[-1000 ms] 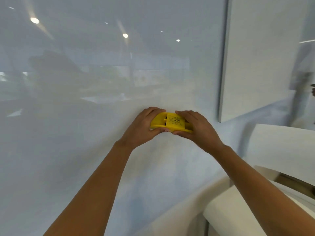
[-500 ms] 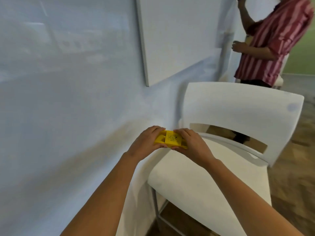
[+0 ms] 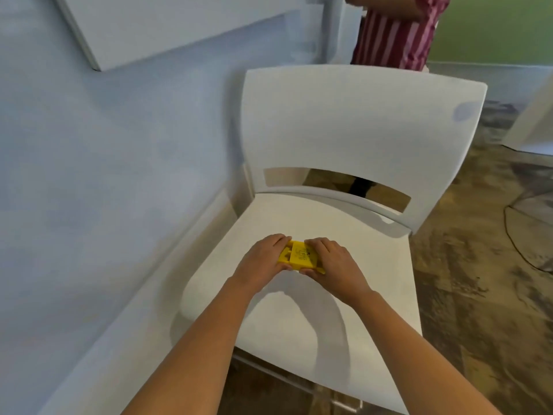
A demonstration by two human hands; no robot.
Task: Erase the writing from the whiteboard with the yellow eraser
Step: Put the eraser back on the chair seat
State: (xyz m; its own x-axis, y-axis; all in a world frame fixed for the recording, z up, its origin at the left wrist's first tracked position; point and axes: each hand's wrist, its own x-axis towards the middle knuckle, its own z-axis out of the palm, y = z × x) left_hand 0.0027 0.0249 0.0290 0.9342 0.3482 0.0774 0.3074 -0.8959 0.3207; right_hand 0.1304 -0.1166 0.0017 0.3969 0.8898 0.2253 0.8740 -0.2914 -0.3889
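Note:
The yellow eraser (image 3: 300, 254) is flat and rectangular with a printed label on top. It sits just over the seat of a white chair (image 3: 302, 313). My left hand (image 3: 261, 257) grips its left end and my right hand (image 3: 332, 263) grips its right end. Whether the eraser touches the seat is unclear. The whiteboard surface (image 3: 98, 163) fills the left side of the view and shows no writing in the visible part.
The white chair's backrest (image 3: 353, 121) rises behind my hands. A white panel (image 3: 167, 28) hangs on the wall at top left. A person in a red striped shirt (image 3: 395, 34) stands behind the chair. Brown patterned floor (image 3: 484, 265) lies to the right.
Both hands, still holding the eraser, came off the whiteboard and moved down and right over the chair seat. The view swung down from the board to the chair.

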